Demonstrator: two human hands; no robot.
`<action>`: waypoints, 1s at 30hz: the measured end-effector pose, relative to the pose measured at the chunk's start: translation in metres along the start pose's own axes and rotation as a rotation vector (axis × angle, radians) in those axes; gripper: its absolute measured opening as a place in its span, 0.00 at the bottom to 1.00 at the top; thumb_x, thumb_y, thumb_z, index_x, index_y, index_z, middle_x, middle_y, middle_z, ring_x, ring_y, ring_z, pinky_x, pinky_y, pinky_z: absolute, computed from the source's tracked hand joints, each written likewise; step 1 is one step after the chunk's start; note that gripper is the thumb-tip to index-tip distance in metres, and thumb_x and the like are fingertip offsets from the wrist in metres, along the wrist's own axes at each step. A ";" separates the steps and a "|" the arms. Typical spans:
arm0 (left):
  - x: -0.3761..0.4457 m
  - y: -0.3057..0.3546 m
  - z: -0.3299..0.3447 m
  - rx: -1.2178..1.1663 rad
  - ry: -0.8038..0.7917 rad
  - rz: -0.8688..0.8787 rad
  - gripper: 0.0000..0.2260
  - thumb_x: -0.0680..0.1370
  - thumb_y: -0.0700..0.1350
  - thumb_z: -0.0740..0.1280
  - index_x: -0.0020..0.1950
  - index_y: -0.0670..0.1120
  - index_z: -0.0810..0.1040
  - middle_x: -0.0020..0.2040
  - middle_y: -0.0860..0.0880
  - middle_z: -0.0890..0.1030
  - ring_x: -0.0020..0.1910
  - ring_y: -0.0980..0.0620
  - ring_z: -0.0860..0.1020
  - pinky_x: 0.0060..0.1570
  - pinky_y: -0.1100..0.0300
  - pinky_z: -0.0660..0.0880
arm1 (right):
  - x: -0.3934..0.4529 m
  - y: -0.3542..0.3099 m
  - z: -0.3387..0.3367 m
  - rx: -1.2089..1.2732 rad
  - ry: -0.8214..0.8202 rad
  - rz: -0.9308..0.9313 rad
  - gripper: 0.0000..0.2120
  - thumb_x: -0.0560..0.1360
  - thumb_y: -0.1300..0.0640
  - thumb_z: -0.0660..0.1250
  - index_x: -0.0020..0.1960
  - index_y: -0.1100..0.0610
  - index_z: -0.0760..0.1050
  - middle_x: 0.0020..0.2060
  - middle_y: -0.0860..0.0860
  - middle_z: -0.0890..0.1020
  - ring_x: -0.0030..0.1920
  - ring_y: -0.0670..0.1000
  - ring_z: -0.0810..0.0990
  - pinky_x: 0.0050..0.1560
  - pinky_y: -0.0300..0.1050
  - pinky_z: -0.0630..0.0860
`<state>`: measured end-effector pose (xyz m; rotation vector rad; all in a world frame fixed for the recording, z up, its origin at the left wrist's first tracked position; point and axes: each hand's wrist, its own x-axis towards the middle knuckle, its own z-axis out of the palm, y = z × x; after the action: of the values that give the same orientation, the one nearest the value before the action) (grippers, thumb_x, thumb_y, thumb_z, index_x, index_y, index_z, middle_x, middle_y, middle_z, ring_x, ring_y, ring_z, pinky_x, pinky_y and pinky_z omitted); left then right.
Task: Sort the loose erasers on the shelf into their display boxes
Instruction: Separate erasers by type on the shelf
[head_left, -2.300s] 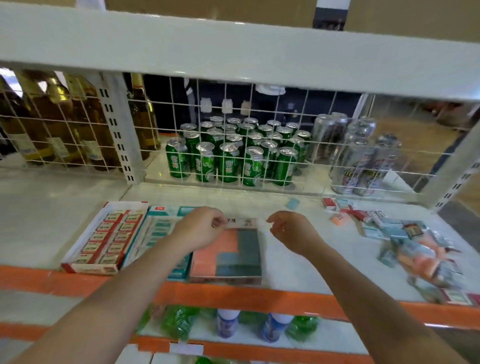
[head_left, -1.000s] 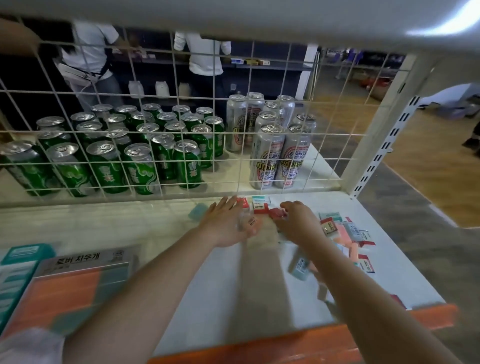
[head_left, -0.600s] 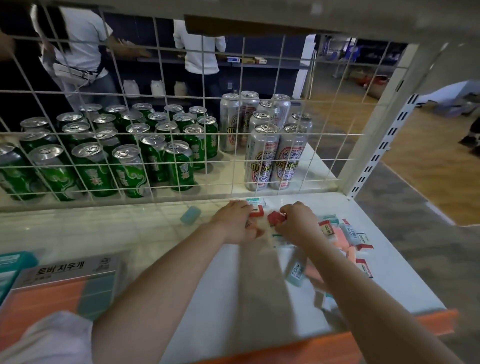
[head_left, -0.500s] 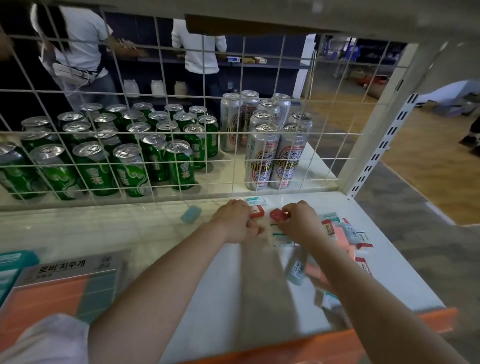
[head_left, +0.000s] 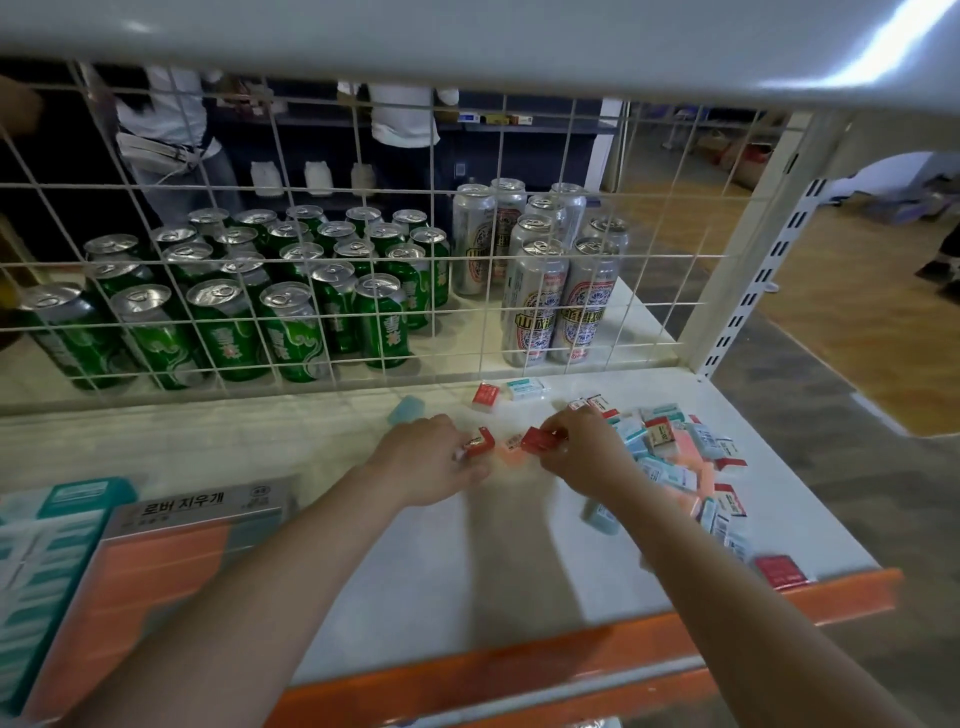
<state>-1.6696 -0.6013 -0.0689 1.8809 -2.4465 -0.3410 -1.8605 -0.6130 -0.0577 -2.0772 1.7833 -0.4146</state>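
— So, what are the hands holding?
— Left hand (head_left: 423, 460) pinches a red-sleeved eraser (head_left: 480, 442); right hand (head_left: 584, 452) pinches another red eraser (head_left: 540, 439).
— And the rest?
— Loose erasers (head_left: 675, 457) lie heaped right of the hands on the shelf (head_left: 467, 571); the orange display box (head_left: 150, 566) sits near left.
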 end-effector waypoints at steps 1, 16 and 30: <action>-0.006 -0.003 -0.001 -0.020 -0.003 -0.007 0.20 0.75 0.63 0.59 0.56 0.50 0.76 0.53 0.49 0.74 0.53 0.48 0.75 0.49 0.55 0.73 | -0.005 -0.004 0.003 -0.002 -0.017 0.006 0.13 0.70 0.59 0.67 0.55 0.58 0.78 0.50 0.56 0.78 0.51 0.55 0.76 0.45 0.41 0.69; -0.070 -0.029 0.009 -0.234 0.103 -0.019 0.11 0.75 0.50 0.67 0.55 0.47 0.80 0.51 0.49 0.76 0.52 0.50 0.76 0.51 0.56 0.72 | -0.060 -0.030 0.035 0.132 0.038 -0.128 0.07 0.70 0.59 0.70 0.46 0.60 0.78 0.40 0.49 0.74 0.41 0.47 0.71 0.35 0.31 0.64; -0.071 -0.026 0.022 -0.397 0.133 -0.247 0.12 0.75 0.49 0.67 0.56 0.48 0.77 0.55 0.47 0.74 0.55 0.49 0.74 0.53 0.58 0.71 | -0.060 -0.037 0.038 0.027 -0.109 0.039 0.18 0.74 0.52 0.66 0.63 0.54 0.74 0.52 0.55 0.73 0.56 0.55 0.74 0.48 0.38 0.66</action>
<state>-1.6297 -0.5360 -0.0878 1.9488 -1.8922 -0.6341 -1.8204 -0.5459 -0.0740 -2.0039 1.7426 -0.3067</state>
